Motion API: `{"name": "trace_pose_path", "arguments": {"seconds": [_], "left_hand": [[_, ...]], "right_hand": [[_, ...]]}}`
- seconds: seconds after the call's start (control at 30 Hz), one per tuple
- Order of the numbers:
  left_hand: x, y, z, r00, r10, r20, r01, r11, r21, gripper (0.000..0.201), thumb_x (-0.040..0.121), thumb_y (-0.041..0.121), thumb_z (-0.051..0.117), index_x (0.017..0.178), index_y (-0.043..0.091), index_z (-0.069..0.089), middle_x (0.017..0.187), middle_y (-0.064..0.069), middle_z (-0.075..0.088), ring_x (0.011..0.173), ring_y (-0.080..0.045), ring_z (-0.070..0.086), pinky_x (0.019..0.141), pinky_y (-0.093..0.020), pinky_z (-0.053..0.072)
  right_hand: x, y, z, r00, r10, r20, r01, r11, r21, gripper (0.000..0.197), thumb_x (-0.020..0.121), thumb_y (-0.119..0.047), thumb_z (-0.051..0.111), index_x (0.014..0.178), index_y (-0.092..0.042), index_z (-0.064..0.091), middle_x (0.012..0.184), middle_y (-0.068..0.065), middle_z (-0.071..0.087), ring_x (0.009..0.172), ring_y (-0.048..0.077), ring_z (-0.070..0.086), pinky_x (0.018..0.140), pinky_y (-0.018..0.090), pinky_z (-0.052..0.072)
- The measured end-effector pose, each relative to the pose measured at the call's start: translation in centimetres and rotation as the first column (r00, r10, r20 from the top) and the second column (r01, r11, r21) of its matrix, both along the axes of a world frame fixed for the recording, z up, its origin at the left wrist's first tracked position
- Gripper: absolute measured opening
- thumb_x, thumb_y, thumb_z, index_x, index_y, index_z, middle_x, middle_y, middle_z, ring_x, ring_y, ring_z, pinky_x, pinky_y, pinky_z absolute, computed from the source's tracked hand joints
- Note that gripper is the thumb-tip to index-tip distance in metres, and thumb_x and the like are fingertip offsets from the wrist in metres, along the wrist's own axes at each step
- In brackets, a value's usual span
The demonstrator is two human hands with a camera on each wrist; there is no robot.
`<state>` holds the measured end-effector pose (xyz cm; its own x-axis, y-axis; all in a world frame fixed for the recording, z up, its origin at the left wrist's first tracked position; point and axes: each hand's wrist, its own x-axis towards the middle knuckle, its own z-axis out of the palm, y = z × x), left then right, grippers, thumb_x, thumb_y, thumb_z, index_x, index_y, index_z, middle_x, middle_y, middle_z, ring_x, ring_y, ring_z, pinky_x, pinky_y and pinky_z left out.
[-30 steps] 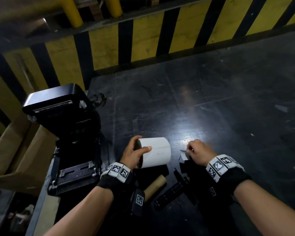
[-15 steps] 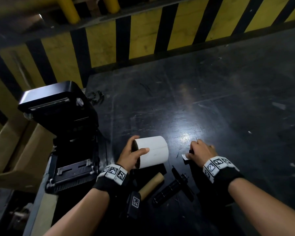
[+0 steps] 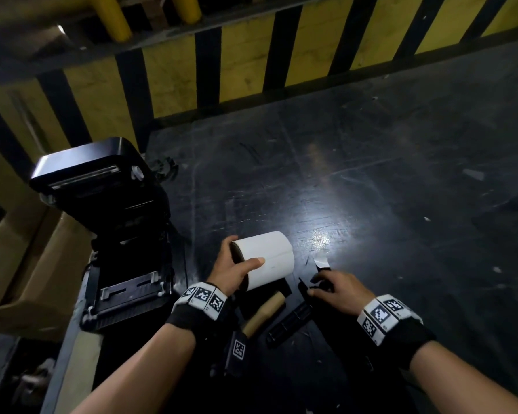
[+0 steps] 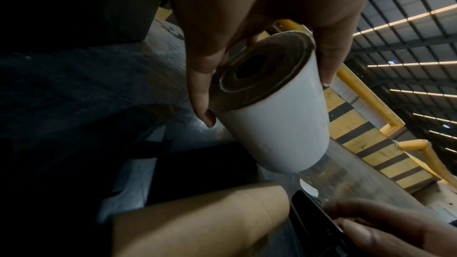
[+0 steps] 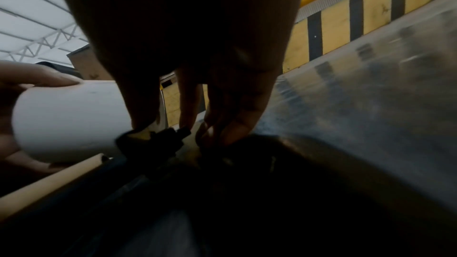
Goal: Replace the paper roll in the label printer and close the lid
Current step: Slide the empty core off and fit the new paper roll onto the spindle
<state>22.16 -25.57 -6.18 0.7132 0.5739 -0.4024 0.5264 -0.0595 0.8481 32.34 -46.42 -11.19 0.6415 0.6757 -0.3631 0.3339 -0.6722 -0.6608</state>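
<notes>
My left hand [image 3: 237,265] grips a full white paper roll [image 3: 271,258] by one end, thumb on top, holding it level just above the table; its dark end and hollow core [image 4: 249,66] face the left wrist camera. The black label printer [image 3: 126,264] stands open at the left, lid [image 3: 90,171] raised, bay dark. An empty brown cardboard core [image 3: 265,312] lies under the roll. Beside it lies a black spindle [image 3: 290,322]. My right hand [image 3: 320,286] reaches down with curled fingers pinching the spindle's far end [image 5: 160,140].
A small white paper scrap [image 3: 322,262] lies just beyond my right hand. The dark scuffed table [image 3: 371,189] runs back to a yellow-and-black striped barrier [image 3: 251,70]. Cardboard boxes [image 3: 18,264] sit left of the printer, off the table's edge.
My right hand has drawn back from the white scrap and come down on the spindle's end. The left hand still holds the roll in about the same place.
</notes>
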Motion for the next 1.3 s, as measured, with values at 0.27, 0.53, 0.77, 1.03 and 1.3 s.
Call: {"name": "trace_pose_path", "arguments": {"seconds": [0.27, 0.53, 0.77, 1.03, 1.3], "left_hand": [[0.5, 0.2, 0.0, 0.994, 0.084, 0.068, -0.078, 0.994, -0.079, 0.058, 0.07, 0.012, 0.077, 0.119, 0.024, 0.049, 0.118, -0.003, 0.055, 0.101, -0.022, 0.053, 0.07, -0.032, 0.045], [-0.1, -0.1, -0.6, 0.969, 0.218, 0.114, -0.186, 0.953, -0.238, 0.05, 0.071, 0.008, 0.076, 0.113, 0.02, 0.051, 0.109, -0.005, 0.056, 0.093, -0.024, 0.056, 0.077, -0.046, 0.051], [-0.8, 0.5, 1.2, 0.966, 0.204, 0.158, -0.126, 0.906, -0.404, 0.033, 0.075, 0.009, 0.07, 0.093, 0.032, 0.054, 0.1, -0.003, 0.06, 0.084, -0.026, 0.057, 0.064, -0.039, 0.05], [-0.9, 1.0, 4.6, 0.939, 0.122, 0.321, 0.015, 0.919, -0.394, 0.038, 0.06, 0.017, 0.074, 0.089, 0.035, 0.059, 0.104, -0.001, 0.06, 0.09, -0.025, 0.059, 0.064, -0.039, 0.05], [-1.5, 1.2, 6.6, 0.915, 0.086, 0.393, 0.085, 0.914, -0.397, 0.039, 0.062, 0.017, 0.073, 0.093, 0.034, 0.059, 0.103, 0.001, 0.06, 0.086, -0.023, 0.06, 0.064, -0.038, 0.049]], "right_hand": [[-0.5, -0.8, -0.8, 0.999, -0.017, -0.048, 0.019, 0.999, 0.03, 0.031, 0.081, -0.038, 0.064, 0.102, -0.016, 0.065, 0.1, 0.003, 0.068, 0.095, 0.016, 0.061, 0.077, 0.019, 0.044], [0.8, -3.3, 0.5, 0.993, -0.105, -0.051, 0.112, 0.984, 0.142, 0.009, 0.077, -0.032, 0.07, 0.082, -0.028, 0.063, 0.087, -0.004, 0.066, 0.085, 0.013, 0.062, 0.065, 0.01, 0.04], [3.2, -5.4, 5.8, 0.94, -0.314, 0.134, 0.257, 0.91, 0.326, 0.012, 0.077, -0.026, 0.071, 0.086, -0.017, 0.069, 0.082, 0.003, 0.069, 0.078, 0.015, 0.062, 0.062, 0.001, 0.04], [4.5, -4.0, 10.2, 0.857, -0.502, 0.114, 0.376, 0.762, 0.528, 0.017, 0.083, -0.03, 0.064, 0.091, -0.015, 0.067, 0.083, 0.002, 0.066, 0.08, 0.018, 0.061, 0.067, 0.022, 0.042], [3.9, -2.8, 10.0, 0.864, -0.492, 0.102, 0.358, 0.745, 0.563, 0.018, 0.083, -0.032, 0.062, 0.092, -0.017, 0.067, 0.084, 0.003, 0.067, 0.081, 0.019, 0.063, 0.066, 0.023, 0.044]]}}
